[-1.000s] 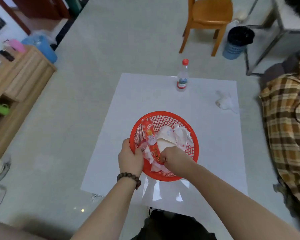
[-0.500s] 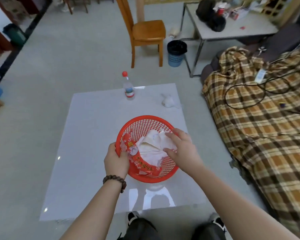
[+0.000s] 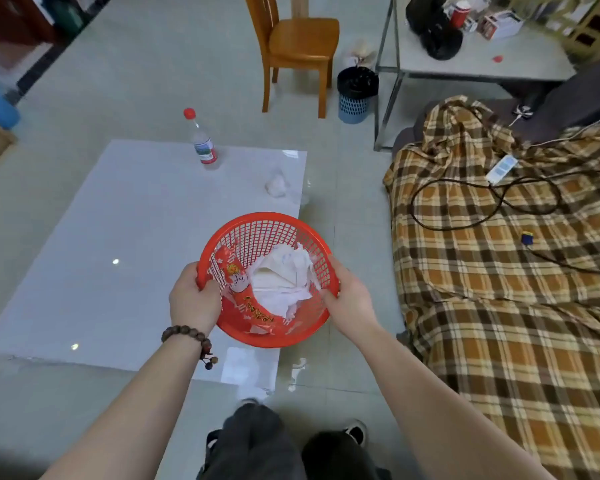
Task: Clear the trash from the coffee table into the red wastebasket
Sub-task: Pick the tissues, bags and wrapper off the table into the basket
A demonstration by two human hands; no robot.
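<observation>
On the far left part of the white bench point(image 3: 125, 237) stands a clear plastic bottle point(image 3: 201, 142) with a red cap, upright. Right of it, near the bench's far right edge, lies a crumpled white tissue point(image 3: 277, 183). Both sit ahead of the hands, beyond the basket; the tissue lies closer to the right side. The left hand point(image 3: 193, 299) and right hand point(image 3: 349, 297) each clasp the rim of the red wastebasket point(image 3: 267, 233), held over the bench's near right corner. Inside it are white tissues point(image 3: 284, 278) and a long red wrapper point(image 3: 243, 289).
</observation>
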